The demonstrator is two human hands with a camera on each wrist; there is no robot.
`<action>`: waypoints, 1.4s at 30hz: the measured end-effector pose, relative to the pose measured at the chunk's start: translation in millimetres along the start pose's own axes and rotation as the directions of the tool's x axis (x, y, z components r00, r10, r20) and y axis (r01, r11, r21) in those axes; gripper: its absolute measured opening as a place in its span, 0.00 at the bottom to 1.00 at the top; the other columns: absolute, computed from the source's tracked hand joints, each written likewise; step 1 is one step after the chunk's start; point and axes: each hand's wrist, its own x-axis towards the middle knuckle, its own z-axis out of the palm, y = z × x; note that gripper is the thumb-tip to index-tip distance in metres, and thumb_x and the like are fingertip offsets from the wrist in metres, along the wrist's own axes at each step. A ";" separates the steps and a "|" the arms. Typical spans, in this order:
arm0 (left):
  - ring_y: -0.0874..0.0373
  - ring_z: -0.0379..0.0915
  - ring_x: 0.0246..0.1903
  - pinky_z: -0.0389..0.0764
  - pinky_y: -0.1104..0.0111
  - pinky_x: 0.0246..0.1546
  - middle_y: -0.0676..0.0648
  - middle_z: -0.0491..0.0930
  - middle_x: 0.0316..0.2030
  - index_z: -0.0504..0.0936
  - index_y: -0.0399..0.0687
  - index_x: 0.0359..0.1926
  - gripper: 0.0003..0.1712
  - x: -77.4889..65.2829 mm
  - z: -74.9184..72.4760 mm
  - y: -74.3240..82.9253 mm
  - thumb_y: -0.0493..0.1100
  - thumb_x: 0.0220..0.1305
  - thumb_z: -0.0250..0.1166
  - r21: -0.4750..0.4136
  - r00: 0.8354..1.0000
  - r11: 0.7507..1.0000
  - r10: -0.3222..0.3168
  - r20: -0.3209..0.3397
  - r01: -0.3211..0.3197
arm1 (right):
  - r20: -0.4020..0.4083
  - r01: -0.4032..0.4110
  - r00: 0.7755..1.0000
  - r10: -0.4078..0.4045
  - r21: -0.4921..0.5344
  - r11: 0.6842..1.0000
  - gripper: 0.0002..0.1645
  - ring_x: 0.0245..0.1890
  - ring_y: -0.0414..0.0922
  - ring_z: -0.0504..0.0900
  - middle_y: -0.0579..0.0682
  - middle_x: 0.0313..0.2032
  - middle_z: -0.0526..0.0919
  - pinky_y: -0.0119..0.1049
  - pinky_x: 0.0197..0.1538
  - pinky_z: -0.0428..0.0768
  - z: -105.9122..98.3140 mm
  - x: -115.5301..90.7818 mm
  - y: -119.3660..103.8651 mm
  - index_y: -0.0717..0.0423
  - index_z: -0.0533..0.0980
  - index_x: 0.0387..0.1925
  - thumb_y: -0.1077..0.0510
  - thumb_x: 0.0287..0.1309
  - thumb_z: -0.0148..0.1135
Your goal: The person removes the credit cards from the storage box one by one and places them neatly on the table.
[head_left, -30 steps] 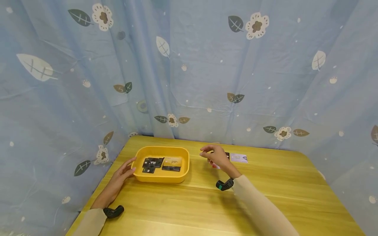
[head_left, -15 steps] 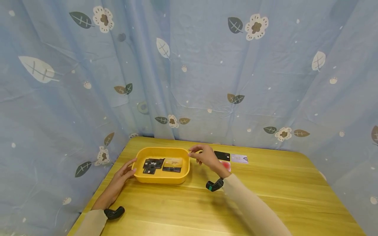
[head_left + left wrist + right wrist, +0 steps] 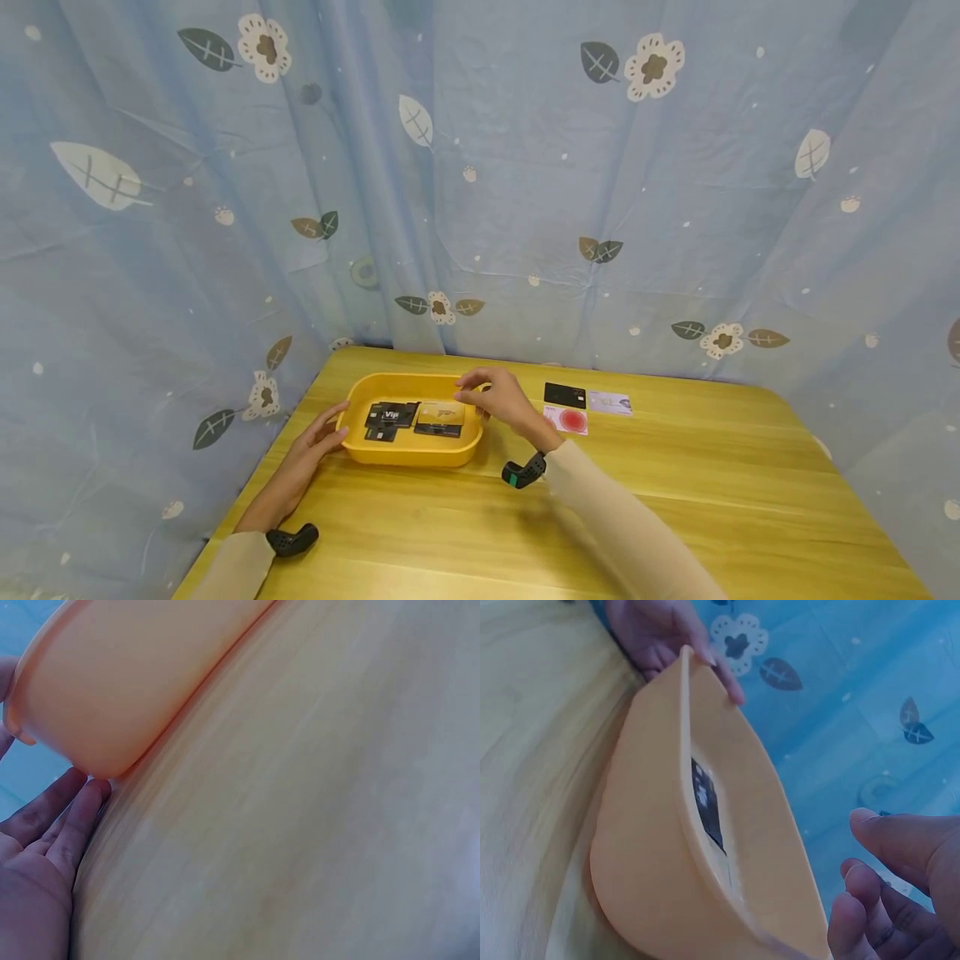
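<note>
A yellow plastic basket (image 3: 408, 458) sits on the table with several cards inside. Among them are a black "Vip" card (image 3: 393, 415) and a gold card (image 3: 442, 412) overlapping another black card (image 3: 437, 431). My left hand (image 3: 303, 450) is at the basket's left end, its fairly straight fingers (image 3: 75, 810) against the outer wall and its thumb (image 3: 700, 645) near the rim. Over the basket's right rim, my right hand (image 3: 495, 396) has its fingers loosely bent. The right wrist view shows nothing between its thumb (image 3: 900, 840) and fingers (image 3: 851, 922).
To the right of the basket, a black card (image 3: 565, 395), a pale lilac card (image 3: 610, 403) and a white card with a red circle (image 3: 566, 420) lie on the wooden table (image 3: 675, 467). A blue patterned curtain (image 3: 510, 183) hangs behind the table.
My right hand has moved left from above the loose cards to the basket's right rim, uncovering the red-circle card and the black card. The left hand stays at the basket.
</note>
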 end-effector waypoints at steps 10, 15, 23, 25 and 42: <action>0.45 0.60 0.68 0.76 0.70 0.56 0.43 0.55 0.77 0.57 0.62 0.81 0.37 0.5 0.5 0.8 0.56 0.77 0.59 -0.011 1.000 1.000 -0.004 -0.001 0.004 | 0.050 0.006 0.999 -0.007 0.003 1.000 0.07 0.24 0.63 0.79 0.46 0.37 0.87 0.62 0.34 0.84 25.0 5.6 -5.3 0.47 0.86 0.44 0.55 0.64 0.72; 0.44 0.60 0.69 0.75 0.70 0.56 0.42 0.55 0.77 0.57 0.61 0.81 0.37 -1.0 0.3 -0.5 0.56 0.78 0.58 -0.007 1.000 1.000 -0.008 -0.004 0.008 | 0.065 0.006 0.998 -0.007 0.011 1.000 0.10 0.21 0.61 0.79 0.48 0.35 0.86 0.64 0.34 0.83 39.2 6.4 -4.3 0.55 0.86 0.45 0.56 0.64 0.72; 0.45 0.60 0.68 0.75 0.67 0.58 0.42 0.55 0.77 0.58 0.62 0.80 0.37 -1.1 0.7 0.2 0.57 0.77 0.59 -0.006 1.000 1.000 -0.018 -0.011 0.018 | 0.116 0.033 0.993 -0.032 -0.008 0.999 0.13 0.22 0.59 0.83 0.48 0.33 0.84 0.51 0.28 0.85 60.0 5.5 0.1 0.61 0.85 0.48 0.59 0.65 0.71; 0.45 0.60 0.68 0.75 0.66 0.58 0.42 0.54 0.77 0.57 0.61 0.81 0.37 -0.4 1.0 1.0 0.57 0.77 0.59 -0.009 1.000 1.000 -0.021 -0.009 0.021 | 0.117 0.033 0.993 -0.033 0.001 0.999 0.11 0.22 0.58 0.83 0.48 0.33 0.84 0.51 0.28 0.85 63.1 5.9 0.1 0.59 0.85 0.47 0.60 0.65 0.71; 0.49 0.62 0.66 0.75 0.68 0.58 0.43 0.56 0.77 0.58 0.60 0.80 0.38 -1.5 1.7 0.8 0.58 0.76 0.60 0.003 1.000 1.000 -0.004 -0.018 0.004 | 0.072 -0.068 0.994 0.076 -0.104 0.992 0.20 0.14 0.44 0.77 0.49 0.27 0.86 0.35 0.22 0.81 72.6 19.7 5.4 0.64 0.82 0.55 0.62 0.63 0.72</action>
